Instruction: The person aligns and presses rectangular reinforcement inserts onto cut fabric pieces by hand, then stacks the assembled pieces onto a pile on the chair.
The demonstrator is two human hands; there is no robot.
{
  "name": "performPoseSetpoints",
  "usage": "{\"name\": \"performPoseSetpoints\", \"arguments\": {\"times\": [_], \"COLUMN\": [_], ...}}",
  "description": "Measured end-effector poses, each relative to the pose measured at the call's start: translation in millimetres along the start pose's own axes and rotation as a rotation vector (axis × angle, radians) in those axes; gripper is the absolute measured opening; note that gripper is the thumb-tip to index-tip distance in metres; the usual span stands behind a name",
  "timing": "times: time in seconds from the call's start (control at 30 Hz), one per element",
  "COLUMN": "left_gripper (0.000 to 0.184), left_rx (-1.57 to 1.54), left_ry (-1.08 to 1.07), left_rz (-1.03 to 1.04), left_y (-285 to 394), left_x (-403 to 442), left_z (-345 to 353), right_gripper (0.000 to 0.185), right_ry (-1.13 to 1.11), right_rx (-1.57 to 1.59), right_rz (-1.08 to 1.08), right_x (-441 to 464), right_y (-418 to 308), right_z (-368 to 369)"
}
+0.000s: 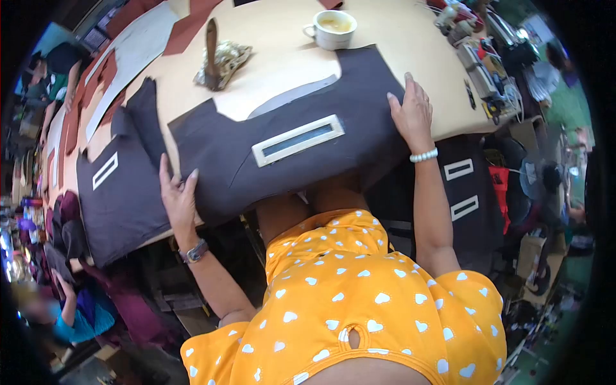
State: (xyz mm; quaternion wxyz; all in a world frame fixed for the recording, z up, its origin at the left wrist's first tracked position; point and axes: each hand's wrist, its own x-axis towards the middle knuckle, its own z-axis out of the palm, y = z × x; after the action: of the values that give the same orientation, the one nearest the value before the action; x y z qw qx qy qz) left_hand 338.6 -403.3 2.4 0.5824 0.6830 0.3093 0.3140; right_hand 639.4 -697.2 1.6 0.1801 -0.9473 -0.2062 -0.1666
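Note:
A dark cloth panel lies in front of me, its near part over the table edge. On it is a long pale rectangular frame with a greyish strip inside. My left hand is at the panel's left edge, thumb and forefinger apart, the thumb touching the cloth. At the right edge my right hand has its fingers stretched out, with the thumb by the cloth. Another dark cloth piece, with a smaller pale frame, lies to the left.
A cup with yellowish contents and a brush on a crumpled wad stand on the table. Reddish pieces lie at the back left. Framed dark cloth hangs at right. Other people are at left.

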Motion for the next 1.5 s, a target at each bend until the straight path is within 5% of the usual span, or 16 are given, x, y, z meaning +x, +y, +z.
{"name": "performPoseSetpoints", "arguments": {"times": [0.07, 0.2, 0.4, 0.6, 0.7, 0.8, 0.83, 0.93, 1.03, 1.17, 1.27, 1.43, 1.5], "left_gripper": [0.063, 0.046, 0.049, 0.039, 0.033, 0.038, 0.04, 0.048, 0.051, 0.044, 0.048, 0.066, 0.075], "left_rx": [-0.039, 0.018, 0.147, 0.069, -0.11, -0.009, 0.055, -0.067, 0.108, -0.003, -0.318, 0.128, 0.247], "left_ry": [-0.036, -0.179, -0.294, -0.056, -0.064, -0.371, -0.49, -0.994, -1.622, -2.085, -1.98, -1.906, -1.886], "left_rz": [0.076, 0.03, -0.025, 0.109, 0.171, 0.167, 0.165, -0.051, 0.278, 0.289, 0.373, 0.518, 0.558], "left_y": [3, 5, 38, 79, 79, 82, 86, 94, 68, 74, 67, 20, -12], "left_x": [2, 19, 25, -2, -6, -17, -28, -82, -128, -208, -242, -246, -247], "left_z": [0, 5, 3, 28, 44, 86, 107, 187, 259, 307, 325, 341, 339], "right_gripper": [0.059, 0.068, 0.065, 0.059, 0.057, 0.057, 0.058, 0.063, 0.071, 0.071, 0.065, 0.058, 0.056], "right_ry": [-0.135, -0.261, -0.259, 0.243, 0.255, 0.331, 0.251, 0.15, 0.053, -0.029, 0.119, 0.38, 0.347], "right_rx": [0.09, 0.234, 0.301, 0.731, 0.938, 0.998, 0.726, 0.586, 0.491, 0.216, -0.047, -0.132, -0.206], "right_rz": [0.263, 0.262, 0.218, 0.104, 0.209, 0.383, 0.415, 0.679, 0.975, 1.262, 1.115, 0.852, 0.899], "right_x": [21, 51, 57, 20, -19, -89, -120, -225, -335, -403, -404, -344, -314], "right_y": [16, 23, 7, 37, 99, 164, 209, 281, 351, 388, 421, 461, 460], "right_z": [-4, 17, 23, -17, -45, -93, -99, -155, -218, -313, -336, -282, -251]}}
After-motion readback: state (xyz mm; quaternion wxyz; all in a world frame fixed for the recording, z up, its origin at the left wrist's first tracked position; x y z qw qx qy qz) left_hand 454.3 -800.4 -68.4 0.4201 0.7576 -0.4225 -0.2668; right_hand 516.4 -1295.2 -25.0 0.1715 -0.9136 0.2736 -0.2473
